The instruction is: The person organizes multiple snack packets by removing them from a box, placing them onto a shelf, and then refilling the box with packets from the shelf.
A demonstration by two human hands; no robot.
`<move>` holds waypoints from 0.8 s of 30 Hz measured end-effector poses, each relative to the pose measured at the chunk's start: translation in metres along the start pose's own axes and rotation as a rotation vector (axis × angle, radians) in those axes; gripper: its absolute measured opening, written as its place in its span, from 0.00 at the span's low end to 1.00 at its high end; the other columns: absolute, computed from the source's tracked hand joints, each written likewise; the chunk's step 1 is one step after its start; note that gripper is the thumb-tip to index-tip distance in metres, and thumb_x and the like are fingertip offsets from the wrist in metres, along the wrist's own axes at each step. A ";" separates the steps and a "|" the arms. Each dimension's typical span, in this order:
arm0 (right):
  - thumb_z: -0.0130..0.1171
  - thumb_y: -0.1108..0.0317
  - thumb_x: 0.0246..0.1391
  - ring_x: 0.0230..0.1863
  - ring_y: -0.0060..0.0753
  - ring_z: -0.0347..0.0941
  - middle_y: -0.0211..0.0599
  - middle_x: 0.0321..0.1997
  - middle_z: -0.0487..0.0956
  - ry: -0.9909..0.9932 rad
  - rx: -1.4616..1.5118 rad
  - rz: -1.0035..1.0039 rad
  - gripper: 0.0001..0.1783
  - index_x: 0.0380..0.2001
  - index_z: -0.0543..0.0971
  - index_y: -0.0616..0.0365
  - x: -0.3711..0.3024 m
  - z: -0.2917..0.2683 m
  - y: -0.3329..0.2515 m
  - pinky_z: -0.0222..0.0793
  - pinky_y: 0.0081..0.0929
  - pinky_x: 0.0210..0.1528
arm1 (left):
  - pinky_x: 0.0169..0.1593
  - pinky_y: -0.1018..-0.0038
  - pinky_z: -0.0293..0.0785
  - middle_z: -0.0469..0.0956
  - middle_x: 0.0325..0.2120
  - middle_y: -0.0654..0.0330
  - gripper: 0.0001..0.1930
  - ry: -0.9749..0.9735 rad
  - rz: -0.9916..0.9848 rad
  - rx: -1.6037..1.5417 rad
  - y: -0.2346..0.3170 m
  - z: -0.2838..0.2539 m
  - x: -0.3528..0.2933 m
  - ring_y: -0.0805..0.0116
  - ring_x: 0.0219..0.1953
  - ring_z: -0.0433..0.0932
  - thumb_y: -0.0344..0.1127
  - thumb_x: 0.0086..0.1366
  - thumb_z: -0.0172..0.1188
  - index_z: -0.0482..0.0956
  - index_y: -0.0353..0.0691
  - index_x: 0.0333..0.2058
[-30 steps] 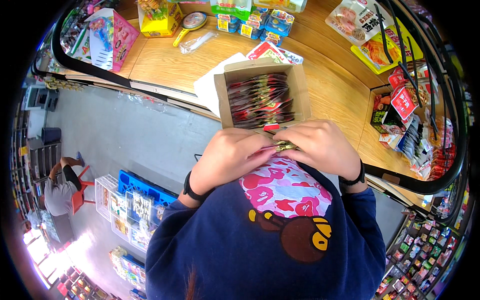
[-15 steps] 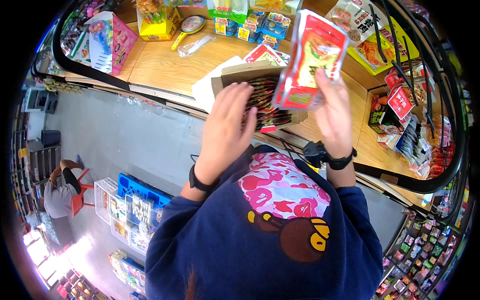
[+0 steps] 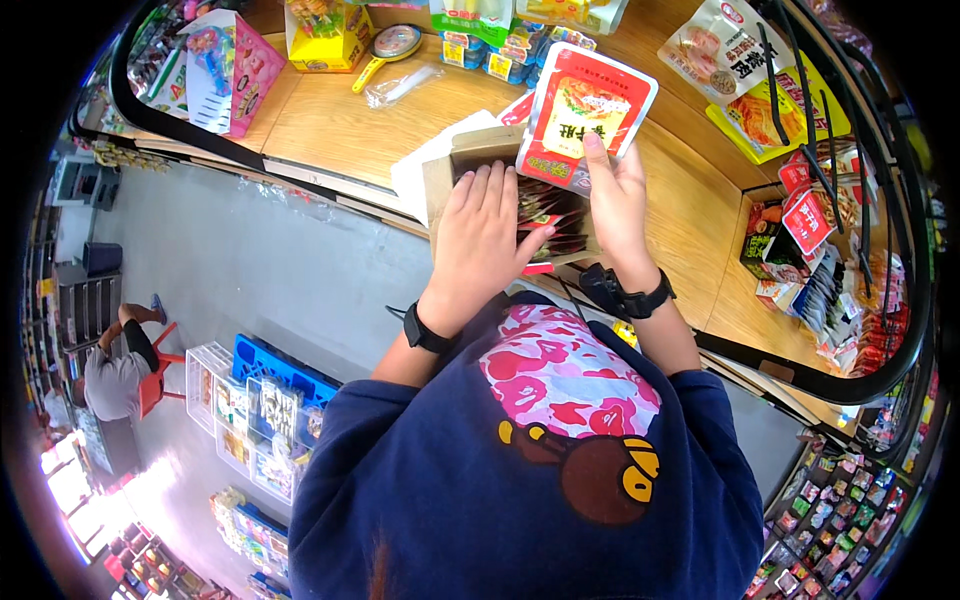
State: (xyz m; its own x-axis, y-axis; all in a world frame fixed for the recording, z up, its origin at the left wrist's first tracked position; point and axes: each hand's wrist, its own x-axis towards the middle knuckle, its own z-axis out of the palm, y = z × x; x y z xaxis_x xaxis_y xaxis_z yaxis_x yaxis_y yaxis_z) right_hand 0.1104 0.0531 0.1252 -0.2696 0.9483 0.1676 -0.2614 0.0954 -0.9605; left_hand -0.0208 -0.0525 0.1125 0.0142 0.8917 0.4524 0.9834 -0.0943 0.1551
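Pinched between the thumb and fingers of my right hand (image 3: 617, 200) is a red snack pouch (image 3: 590, 105) with a yellow and white front. It hangs over the right part of an open cardboard box (image 3: 438, 185) at the shelf's front edge. Several upright packets (image 3: 552, 215) with dark edges are packed in the box. My left hand (image 3: 482, 230) lies on the box's left side, its fingers stretched over the packets and the thumb apart. Part of the box is hidden under this hand. A white sheet (image 3: 408, 180) sticks out beside the box.
The wooden shelf (image 3: 325, 125) has a black rail (image 3: 190, 135) along its rim. Blue boxed toys (image 3: 510, 62), a yellow-handled round toy (image 3: 392, 45) and a pink carton (image 3: 240, 80) stand on it. Snack packs hang at the right. A person (image 3: 115, 375) sits on a red chair behind.
The pouch has swung lower and to the left over the box, and its front now faces me more squarely. My left hand has settled flatter across the packets.
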 end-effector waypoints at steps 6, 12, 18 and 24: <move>0.53 0.65 0.69 0.53 0.23 0.72 0.37 0.55 0.76 0.057 0.022 -0.160 0.18 0.56 0.68 0.64 0.002 -0.004 0.007 0.68 0.26 0.57 | 0.55 0.64 0.66 0.77 0.48 0.48 0.35 -0.104 -0.013 -0.056 -0.001 -0.003 0.001 0.54 0.50 0.75 0.56 0.62 0.59 0.73 0.27 0.53; 0.59 0.72 0.61 0.45 0.38 0.79 0.44 0.45 0.83 -0.168 -0.477 -0.334 0.13 0.49 0.79 0.60 0.005 -0.014 0.005 0.72 0.31 0.51 | 0.51 0.65 0.67 0.81 0.42 0.55 0.24 -0.132 -0.051 -0.152 -0.002 -0.001 0.003 0.60 0.44 0.78 0.48 0.67 0.54 0.78 0.32 0.48; 0.59 0.76 0.56 0.51 0.42 0.78 0.35 0.49 0.83 -0.559 -0.703 -0.616 0.15 0.47 0.81 0.54 0.014 -0.011 -0.006 0.72 0.35 0.53 | 0.51 0.66 0.66 0.81 0.36 0.53 0.21 -0.032 -0.039 -0.174 -0.004 0.007 0.000 0.60 0.39 0.77 0.45 0.68 0.51 0.80 0.30 0.44; 0.57 0.70 0.57 0.47 0.39 0.77 0.33 0.45 0.83 -0.475 -0.983 -0.562 0.14 0.46 0.82 0.49 0.012 -0.004 0.003 0.71 0.36 0.50 | 0.53 0.66 0.67 0.82 0.42 0.52 0.21 -0.083 -0.052 -0.128 -0.001 0.003 -0.001 0.60 0.44 0.78 0.44 0.67 0.53 0.80 0.31 0.47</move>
State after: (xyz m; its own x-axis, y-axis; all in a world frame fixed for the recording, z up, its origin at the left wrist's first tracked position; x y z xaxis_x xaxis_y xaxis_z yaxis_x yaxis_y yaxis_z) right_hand 0.1104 0.0660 0.1236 -0.7094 0.5169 0.4791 0.3048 0.8379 -0.4528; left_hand -0.0215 -0.0518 0.1099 -0.0157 0.9298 0.3678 0.9523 -0.0982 0.2889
